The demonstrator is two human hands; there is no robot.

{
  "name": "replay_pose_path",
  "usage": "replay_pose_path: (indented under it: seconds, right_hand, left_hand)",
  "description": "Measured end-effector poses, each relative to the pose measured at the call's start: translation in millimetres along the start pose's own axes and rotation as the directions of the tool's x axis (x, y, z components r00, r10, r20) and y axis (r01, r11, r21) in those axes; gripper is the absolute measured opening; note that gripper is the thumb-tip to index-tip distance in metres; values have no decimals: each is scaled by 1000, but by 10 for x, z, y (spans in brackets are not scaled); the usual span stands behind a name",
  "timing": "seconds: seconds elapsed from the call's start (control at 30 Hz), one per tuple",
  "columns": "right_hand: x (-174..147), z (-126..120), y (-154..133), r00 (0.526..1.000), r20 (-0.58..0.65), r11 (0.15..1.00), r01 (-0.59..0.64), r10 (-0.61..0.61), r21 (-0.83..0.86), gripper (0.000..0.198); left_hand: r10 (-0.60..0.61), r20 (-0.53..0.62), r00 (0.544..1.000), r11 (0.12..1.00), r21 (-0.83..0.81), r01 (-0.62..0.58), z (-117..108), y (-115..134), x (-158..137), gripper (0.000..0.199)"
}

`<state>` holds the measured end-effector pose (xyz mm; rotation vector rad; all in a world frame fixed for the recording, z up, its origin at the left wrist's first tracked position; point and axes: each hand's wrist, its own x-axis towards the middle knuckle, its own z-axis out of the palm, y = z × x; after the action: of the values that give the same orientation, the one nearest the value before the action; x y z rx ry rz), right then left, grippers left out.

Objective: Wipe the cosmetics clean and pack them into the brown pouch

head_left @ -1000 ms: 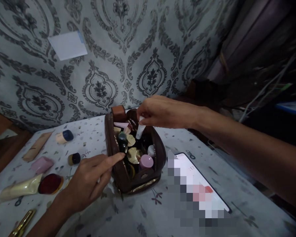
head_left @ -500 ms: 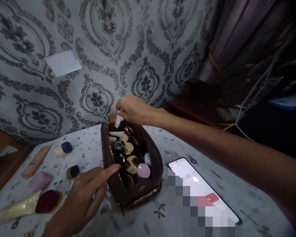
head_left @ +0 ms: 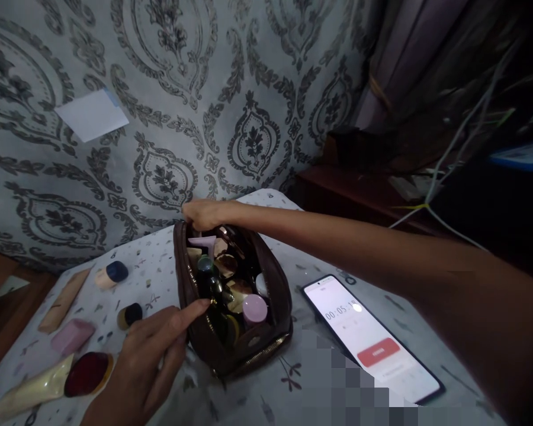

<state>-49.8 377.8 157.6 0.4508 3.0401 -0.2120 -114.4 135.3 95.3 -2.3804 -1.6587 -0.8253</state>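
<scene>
A dark brown makeup bag (head_left: 249,352) stands unzipped, packed with several cosmetics. Inside are a pink-lidded jar (head_left: 254,308), a green-capped bottle (head_left: 205,266), gold round pieces (head_left: 238,294) and a pale pink tube (head_left: 205,242). My left hand (head_left: 148,349) grips the bag's near left rim, index finger stretched over the zip and thumb lower on the outside. At the far end, my right hand (head_left: 204,214) reaches down into the bag, closed and knuckles up. Its fingertips and whatever they hold are hidden behind the rim.
Left of the bag lie a red-capped cream tube (head_left: 35,387), a pink block-like item (head_left: 73,336), a beige tube (head_left: 62,302), a blue-capped bottle (head_left: 111,274) and a small dark-capped jar (head_left: 129,316). A phone (head_left: 373,337) showing a timer lies right. Patterned wall (head_left: 169,118) stands behind.
My right hand has lowered from above the far end into the bag, and the small white tube it held is out of sight. My left hand stays at the rim. The view shifted slightly.
</scene>
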Motion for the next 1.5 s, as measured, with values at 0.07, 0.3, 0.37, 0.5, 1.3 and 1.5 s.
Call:
replay_pose_path:
  seconds: [0.07,0.3,0.37,0.5,1.3,1.5]
  right_hand:
    - [8,36,-13,999,46,1000,-10,10,-9,32]
    - [-36,83,-14,996,67,998,65,-67,23,30]
    - [-44,94,14,993,71,994,89,-94,71,27]
    - [18,141,88,991,57,988,117,-123,103,23]
    - [43,182,132,985,148,936,30,-87,351,14]
    - [11,186,100,996,81,930,-1,-31,366,17]
  left_hand:
    - [-10,4,1000,1000,-3,10,3,7,2,50]
    - [-19,-27,999,1000,12,19,3,25,18,50]
    - [-13,-28,1000,1000,10,14,8,16,3,51]
    - [-16,-30,999,999,28,16,22,2,-17,47]
    - [-18,22,1000,999,36,17,-4,23,29,42]
    - [-11,7,1000,999,40,11,-11,36,45,44]
